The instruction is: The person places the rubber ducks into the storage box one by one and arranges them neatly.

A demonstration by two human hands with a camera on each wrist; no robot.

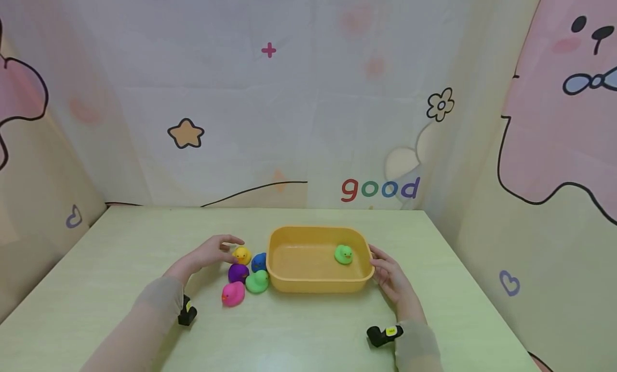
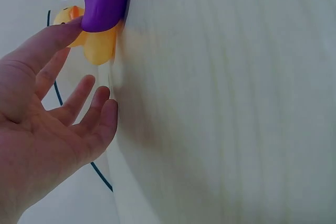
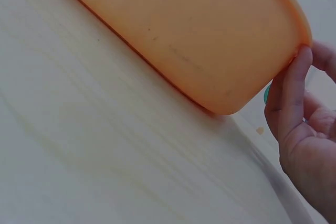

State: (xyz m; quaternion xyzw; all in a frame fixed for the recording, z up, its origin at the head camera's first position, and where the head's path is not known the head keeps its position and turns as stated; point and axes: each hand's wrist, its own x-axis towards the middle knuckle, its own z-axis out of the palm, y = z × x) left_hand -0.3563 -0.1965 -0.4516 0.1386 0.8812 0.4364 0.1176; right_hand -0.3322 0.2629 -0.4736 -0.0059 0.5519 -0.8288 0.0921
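My left hand (image 1: 215,252) is at the yellow toy duck (image 1: 242,255), its thumb by the duck's near side and the other fingers spread. In the left wrist view the thumb tip overlaps the yellow duck (image 2: 100,45) and reaches the purple duck (image 2: 107,3); whether it presses on either I cannot tell. My right hand (image 1: 391,278) holds the right end of a yellow plastic tub (image 1: 313,286) at its rim. One green duck (image 1: 344,254) sits inside the tub, towards its right side. The right wrist view shows fingers on the rim of the tub (image 3: 199,40).
Left of the tub, beside the yellow and purple ducks, cluster a blue duck (image 1: 258,262), another green duck (image 1: 257,281) and a pink duck (image 1: 233,294). All rest on the pale table (image 1: 289,334). A printed cloth backdrop (image 1: 289,120) rises behind and at both sides.
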